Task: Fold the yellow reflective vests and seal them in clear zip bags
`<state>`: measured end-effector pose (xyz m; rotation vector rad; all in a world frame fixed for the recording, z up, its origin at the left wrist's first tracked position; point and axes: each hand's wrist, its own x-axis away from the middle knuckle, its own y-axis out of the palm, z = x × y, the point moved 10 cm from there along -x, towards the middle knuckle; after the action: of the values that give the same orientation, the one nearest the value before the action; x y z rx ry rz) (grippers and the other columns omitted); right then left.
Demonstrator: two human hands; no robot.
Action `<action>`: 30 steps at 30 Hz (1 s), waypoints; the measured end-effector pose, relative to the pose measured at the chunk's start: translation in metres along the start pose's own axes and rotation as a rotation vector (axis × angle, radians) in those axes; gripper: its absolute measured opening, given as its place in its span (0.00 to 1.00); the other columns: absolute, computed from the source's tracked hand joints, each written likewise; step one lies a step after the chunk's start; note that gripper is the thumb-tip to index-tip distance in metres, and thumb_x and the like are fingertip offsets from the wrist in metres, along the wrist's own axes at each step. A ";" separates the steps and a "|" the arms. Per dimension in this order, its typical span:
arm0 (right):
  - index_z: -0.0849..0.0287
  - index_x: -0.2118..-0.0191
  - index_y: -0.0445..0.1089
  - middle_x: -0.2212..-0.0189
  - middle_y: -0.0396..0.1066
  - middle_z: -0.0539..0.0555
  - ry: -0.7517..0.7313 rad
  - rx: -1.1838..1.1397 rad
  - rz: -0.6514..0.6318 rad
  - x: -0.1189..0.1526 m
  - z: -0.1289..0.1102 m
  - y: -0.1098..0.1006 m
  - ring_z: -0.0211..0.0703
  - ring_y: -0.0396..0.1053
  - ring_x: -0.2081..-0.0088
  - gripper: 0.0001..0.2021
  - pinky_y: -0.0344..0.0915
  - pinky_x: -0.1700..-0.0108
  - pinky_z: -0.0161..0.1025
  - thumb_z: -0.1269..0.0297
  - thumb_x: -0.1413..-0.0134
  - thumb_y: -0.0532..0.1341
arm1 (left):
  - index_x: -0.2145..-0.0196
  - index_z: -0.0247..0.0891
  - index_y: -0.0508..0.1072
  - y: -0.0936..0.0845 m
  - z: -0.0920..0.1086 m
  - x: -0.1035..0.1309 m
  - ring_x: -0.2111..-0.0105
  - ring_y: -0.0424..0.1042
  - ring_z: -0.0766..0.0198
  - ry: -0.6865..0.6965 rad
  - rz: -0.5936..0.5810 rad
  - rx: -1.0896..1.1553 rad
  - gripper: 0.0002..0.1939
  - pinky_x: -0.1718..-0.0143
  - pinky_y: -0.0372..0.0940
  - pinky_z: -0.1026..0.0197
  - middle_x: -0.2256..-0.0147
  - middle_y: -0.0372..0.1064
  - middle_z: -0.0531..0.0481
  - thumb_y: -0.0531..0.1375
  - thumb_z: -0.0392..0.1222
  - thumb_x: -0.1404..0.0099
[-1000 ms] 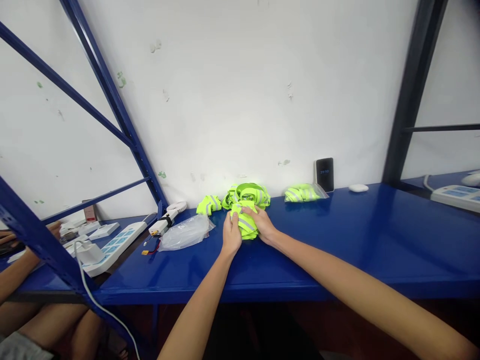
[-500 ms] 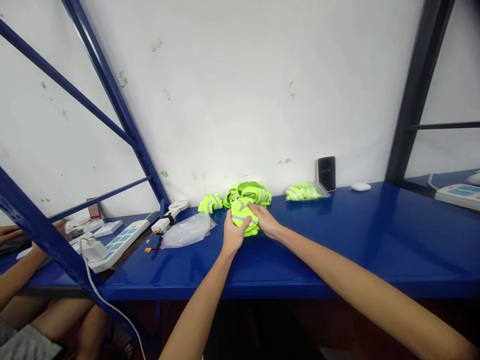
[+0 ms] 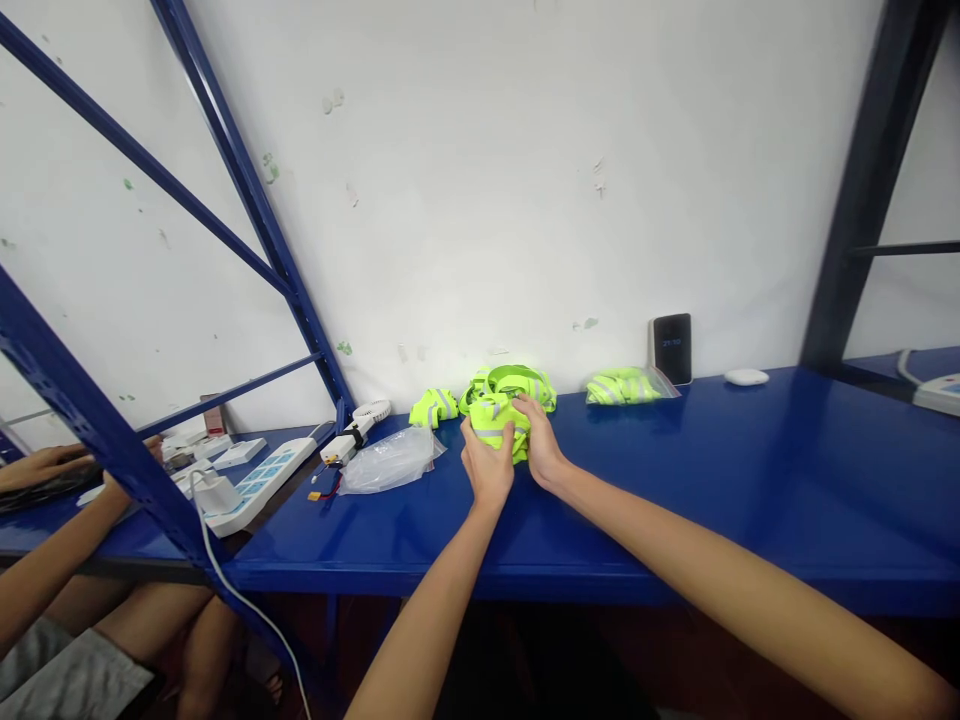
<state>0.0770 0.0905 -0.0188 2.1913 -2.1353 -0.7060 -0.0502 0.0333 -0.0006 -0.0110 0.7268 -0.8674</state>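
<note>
A bright yellow-green striped cloth is held by two hands, just above the blue table. Its near side is pressed by the thumb of the left hand, and its left side is wrapped by the fingers. Its right side is held by the right hand, with the fingers bent over the top. Both hands are closed on the cloth, and it is squeezed between them. Some of it is hidden by the hands.

To the left of the grip, a clear plastic bag is laid flat. Past the bag, wires with a yellow plug and a small white fan can be seen. Farther left, a white power strip is set beside a blue post, and a dark thing is touched by another person's hand.

Just behind the grip, a pile of striped cloth is set down. A small striped bundle is placed behind the grip and to the left. Behind and to the right, a bagged striped bundle is laid near a black phone, which is stood up by the white wall. Farther right, a smooth white thing is put down.
</note>
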 end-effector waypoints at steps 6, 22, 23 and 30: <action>0.53 0.45 0.66 0.41 0.64 0.54 0.059 -0.006 -0.012 0.003 -0.004 0.005 0.52 0.59 0.38 0.28 0.59 0.41 0.44 0.46 0.49 0.60 | 0.44 0.38 0.59 -0.004 -0.002 0.001 0.56 0.75 0.50 -0.025 0.046 -0.003 0.31 0.57 0.66 0.55 0.57 0.75 0.41 0.60 0.57 0.39; 0.60 0.55 0.75 0.54 0.75 0.60 -0.149 0.615 -0.007 -0.025 -0.037 -0.042 0.58 0.68 0.50 0.31 0.61 0.49 0.47 0.37 0.49 0.55 | 0.51 0.40 0.68 -0.059 0.014 -0.035 0.54 0.68 0.57 0.527 -0.509 -0.274 0.16 0.51 0.63 0.53 0.55 0.71 0.44 0.47 0.47 0.29; 0.61 0.54 0.75 0.51 0.74 0.61 -0.137 0.686 -0.018 -0.026 -0.034 -0.046 0.59 0.67 0.48 0.32 0.60 0.47 0.47 0.36 0.49 0.56 | 0.53 0.40 0.68 -0.068 0.010 -0.043 0.56 0.68 0.57 0.531 -0.517 -0.331 0.16 0.52 0.63 0.53 0.56 0.70 0.45 0.46 0.47 0.29; 0.57 0.62 0.75 0.60 0.75 0.61 -0.132 0.844 -0.112 -0.025 -0.022 -0.047 0.58 0.70 0.56 0.27 0.60 0.57 0.43 0.37 0.46 0.54 | 0.45 0.41 0.66 -0.080 -0.019 -0.072 0.47 0.64 0.45 0.689 -0.580 -0.769 0.30 0.46 0.59 0.45 0.47 0.67 0.40 0.56 0.61 0.39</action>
<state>0.1293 0.1113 -0.0056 2.6806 -2.7425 0.1190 -0.1473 0.0361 0.0499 -0.6629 1.7304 -1.0975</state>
